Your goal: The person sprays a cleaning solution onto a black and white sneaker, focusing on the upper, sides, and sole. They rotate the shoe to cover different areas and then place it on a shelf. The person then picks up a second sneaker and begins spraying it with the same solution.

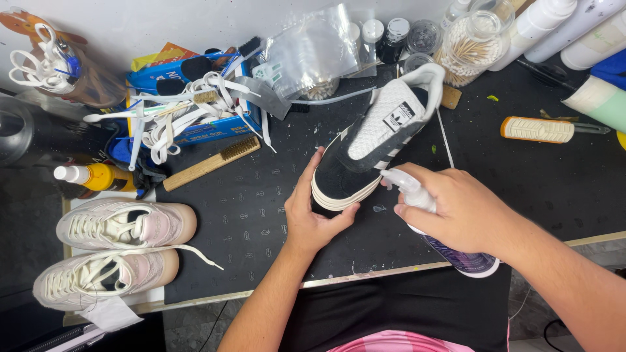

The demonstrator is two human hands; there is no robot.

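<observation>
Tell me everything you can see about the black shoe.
The black shoe is a low sneaker with dark, suede-like sides, white stripes, a white textured tongue and an off-white sole. It has no laces. It lies on the black mat, toe toward the person. The left hand grips its toe; the right hand aims a spray bottle at it.

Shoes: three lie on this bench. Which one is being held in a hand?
The black sneaker with white stripes, its toe gripped by the left hand. The two pale pink sneakers lie untouched at the left.
</observation>
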